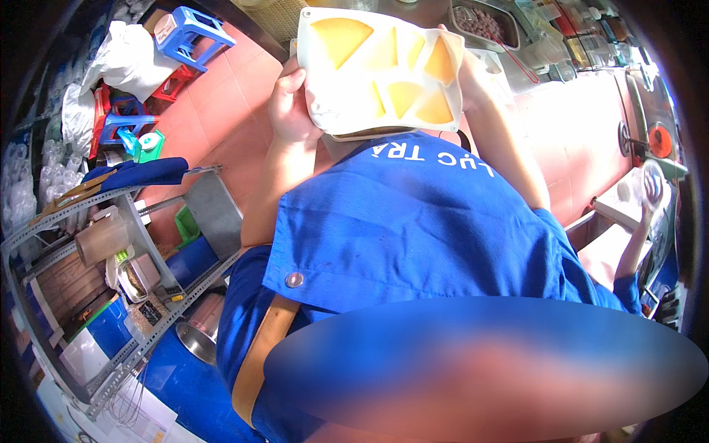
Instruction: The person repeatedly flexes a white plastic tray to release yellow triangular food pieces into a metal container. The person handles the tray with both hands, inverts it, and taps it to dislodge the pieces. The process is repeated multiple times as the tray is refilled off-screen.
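Observation:
A pale white tray (343,86) is held up over my blue apron (415,221). Several yellow wedge-shaped areas show across its face, some washed out by glare. My left hand (293,105) grips its left edge, thumb on the near side and fingers hidden behind. At the opposite edge my right hand (472,83) holds on, mostly hidden by the tray. Below its lower rim shows the edge of a brownish flat thing (376,133), which I cannot identify. The apron bears writing.
Blue plastic stools (196,36) and a white bag (130,58) stand left. A metal shelf frame (160,332) holds containers. Beyond the tray lies a metal pan (484,22) of dark pieces. At far right, another person's arm (631,249) holds a clear round thing (652,183).

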